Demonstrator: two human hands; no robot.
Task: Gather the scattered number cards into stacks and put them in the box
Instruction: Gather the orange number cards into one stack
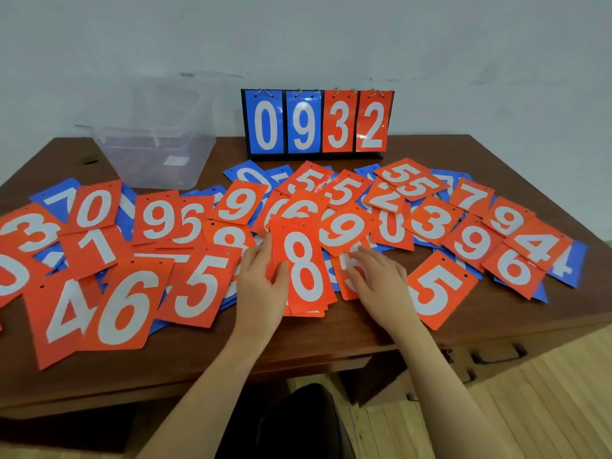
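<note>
Both forearms enter from the bottom edge of the head view, reaching over the near rim of the brown wooden table. Left hand grasps a small stack of orange cards at its left edge, thumb on the face, top card reading 8; the stack's near end rests on the table just in front of the person. Right hand lies just to the right of the stack, palm down and fingers spread flat on an orange card whose digit is mostly covered; it is pressing, not closed around anything. Scattered number cards, orange and blue, overlap in a wide band across the table from left edge to right edge; blue ones mostly lie under the orange. Legible near ones: an orange 4, an orange 6 and an orange 5 to the left of the hands, another orange 5 to the right. Clear plastic box sits at the back left of the table, uncovered, well apart from both hands; no cards are visible in it, only a pale label showing through the wall. Flip scoreboard stands upright at the back centre against the wall, showing blue 0, blue 9, orange 3, orange 2 on rings.
</note>
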